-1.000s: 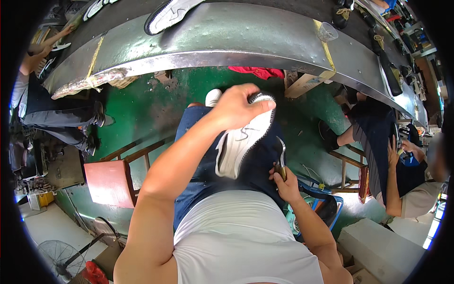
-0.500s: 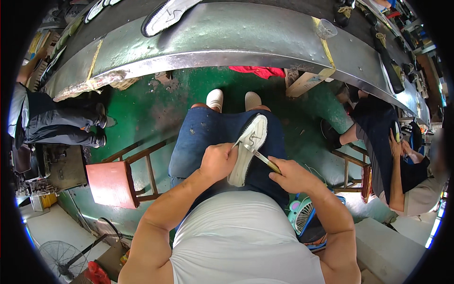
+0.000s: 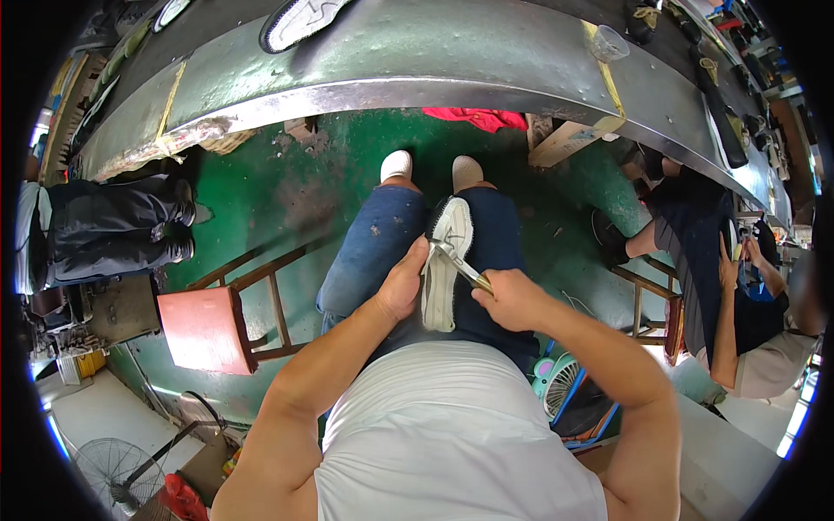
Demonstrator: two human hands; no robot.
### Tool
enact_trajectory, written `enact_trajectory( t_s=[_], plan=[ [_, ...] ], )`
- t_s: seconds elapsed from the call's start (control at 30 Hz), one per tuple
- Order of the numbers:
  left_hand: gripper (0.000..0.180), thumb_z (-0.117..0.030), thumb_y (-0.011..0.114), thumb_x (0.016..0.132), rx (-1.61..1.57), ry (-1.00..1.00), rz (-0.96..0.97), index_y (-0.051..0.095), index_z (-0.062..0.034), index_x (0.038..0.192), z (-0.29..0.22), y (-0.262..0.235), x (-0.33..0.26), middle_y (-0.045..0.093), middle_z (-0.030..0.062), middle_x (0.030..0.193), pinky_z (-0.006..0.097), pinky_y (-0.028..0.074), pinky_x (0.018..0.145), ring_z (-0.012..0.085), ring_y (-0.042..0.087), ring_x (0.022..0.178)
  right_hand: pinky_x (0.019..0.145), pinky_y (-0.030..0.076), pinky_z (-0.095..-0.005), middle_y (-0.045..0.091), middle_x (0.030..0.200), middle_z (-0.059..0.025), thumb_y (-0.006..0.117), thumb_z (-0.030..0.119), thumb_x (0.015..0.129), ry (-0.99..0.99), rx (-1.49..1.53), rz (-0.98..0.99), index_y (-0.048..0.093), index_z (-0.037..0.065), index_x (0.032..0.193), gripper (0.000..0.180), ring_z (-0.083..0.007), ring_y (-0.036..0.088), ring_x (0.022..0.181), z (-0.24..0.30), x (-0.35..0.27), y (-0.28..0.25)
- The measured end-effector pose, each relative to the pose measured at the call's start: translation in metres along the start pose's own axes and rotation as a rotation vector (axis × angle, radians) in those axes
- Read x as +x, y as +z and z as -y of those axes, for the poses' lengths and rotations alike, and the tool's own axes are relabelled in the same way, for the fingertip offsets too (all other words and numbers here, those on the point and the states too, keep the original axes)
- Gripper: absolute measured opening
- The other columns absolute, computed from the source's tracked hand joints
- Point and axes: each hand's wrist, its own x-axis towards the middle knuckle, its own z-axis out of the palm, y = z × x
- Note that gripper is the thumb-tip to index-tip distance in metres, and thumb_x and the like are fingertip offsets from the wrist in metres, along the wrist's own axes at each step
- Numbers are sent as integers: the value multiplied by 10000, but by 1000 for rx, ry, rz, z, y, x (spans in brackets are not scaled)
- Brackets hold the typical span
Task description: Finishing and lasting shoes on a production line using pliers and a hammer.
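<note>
A shoe (image 3: 440, 300) lies lengthwise along my thighs, its pale underside up and its toe edged in black. My left hand (image 3: 403, 282) is closed at the shoe's left edge, thumb toward the toe. My right hand (image 3: 508, 300) grips a slim metal tool (image 3: 467, 271) with a tan handle. The tool's silver head meets the shoe beside my left fingertips. Its exact kind is hard to make out, and the right fingers partly hide the handle.
A metal-edged bench (image 3: 391, 65) spans the far side, bearing another pale shoe underside (image 3: 304, 19) and a clear cup (image 3: 610, 43). A red-topped stool (image 3: 204, 330) stands left, a small green fan (image 3: 556, 382) right. Co-workers stand left (image 3: 117, 227) and sit right (image 3: 695, 234).
The shoe has straightened and shifted slightly left. My right hand has moved left and up, bringing the tool's head to the shoe's left edge. My knees have moved apart.
</note>
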Motion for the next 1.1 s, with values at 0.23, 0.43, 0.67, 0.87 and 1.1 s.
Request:
enact_trajectory(
  t_s=[0.23,0.43,0.67,0.87,1.1],
  plan=[
    [595,-387,532,1040,202,56,-83,338,-118,1535,-13,21,6,545,27,1353,331,430,1052,144,516,1229,741,517,-445,676,816,-214,594,265,962,104,372,-222,637,-22,1017,296,-383,663,797,-19,4,72],
    [753,-386,607,1000,328,36,-100,255,-8,1548,-4,17,17,535,110,1388,313,424,1048,185,532,1234,508,475,-236,659,896,-69,611,204,986,91,1583,664,606,-62,1159,317,-147,627,739,-93,15,41],
    [658,-313,587,984,492,-36,-145,341,48,1476,-15,25,22,580,202,1318,331,457,1002,223,576,1191,586,591,-281,700,1082,-160,622,230,974,113,974,612,565,-76,1240,410,-218,713,909,-110,6,-27],
    [555,-296,606,965,840,-40,-216,443,39,1377,-14,26,32,608,148,1196,330,476,948,192,590,1077,620,513,-350,690,806,-106,471,338,1042,-194,347,-103,600,-25,965,392,-190,681,716,-37,15,-33],
    [707,-355,647,911,963,-152,-192,406,92,1403,-33,37,23,583,258,1296,368,455,1015,323,583,1202,633,524,-368,673,723,-126,540,328,1003,-227,-85,-105,606,-12,862,374,-245,672,651,-33,25,-34]
  ],
)
